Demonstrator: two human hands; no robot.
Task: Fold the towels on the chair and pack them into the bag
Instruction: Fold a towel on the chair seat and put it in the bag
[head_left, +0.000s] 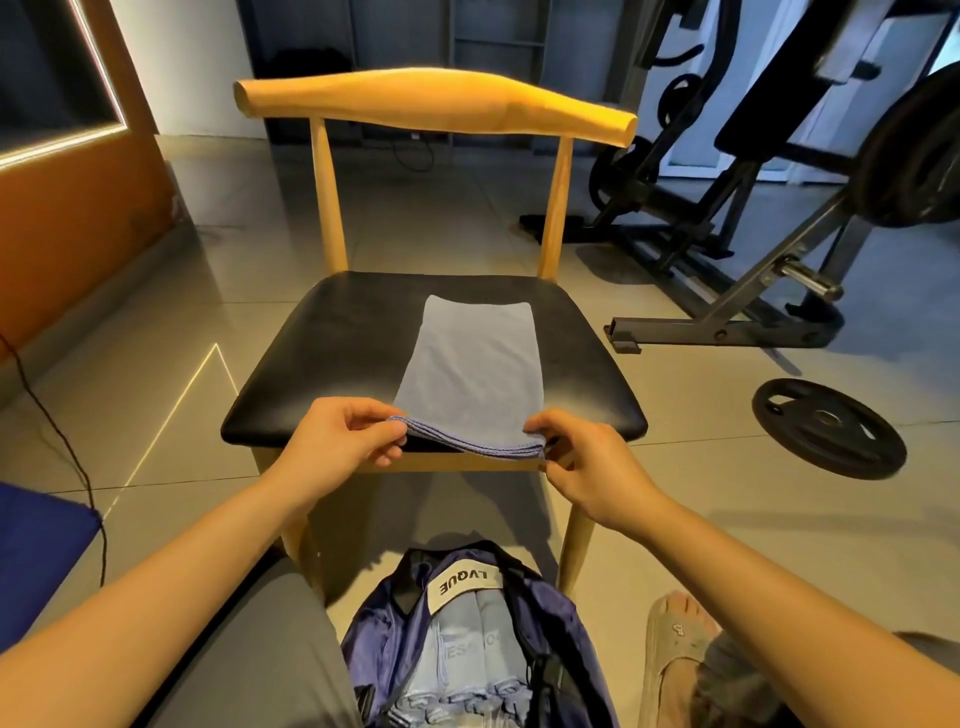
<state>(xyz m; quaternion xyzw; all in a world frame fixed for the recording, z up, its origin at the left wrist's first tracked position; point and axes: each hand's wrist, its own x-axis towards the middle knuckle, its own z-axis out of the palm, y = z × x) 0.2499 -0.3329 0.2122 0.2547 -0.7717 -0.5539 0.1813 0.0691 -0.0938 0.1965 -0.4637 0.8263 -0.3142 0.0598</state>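
While the blue towel (470, 364) lies folded into a long strip on the black seat of the wooden chair (332, 353), both hands hold its near end at the seat's front edge. The left hand (343, 441) pinches the near left corner, thumb on top and fingers curled underneath. The right hand (582, 467) pinches the near right corner in the same way, its fingertips closed on the stacked edges. That near end is lifted slightly off the seat, and several layers of hemmed edge show there, one upon another. The rest of the strip lies flat, running from the front of the seat toward the back and sitting a little right of the seat's middle. Its far end stops short of the two posts that carry the curved backrest (431, 101). On the tiled floor just in front of the chair, between the person's knees, a dark blue bag (374, 639) stands open. A white label (465, 587) is sewn inside its far rim. Light blue cloth (462, 660) already fills the opening, though whether all of it is towels cannot be told. A foot in a pale slipper (675, 649) rests just right of the bag. Farther right, a black weight plate (828, 428) lies flat on the floor, near the frame of a gym machine (727, 291).
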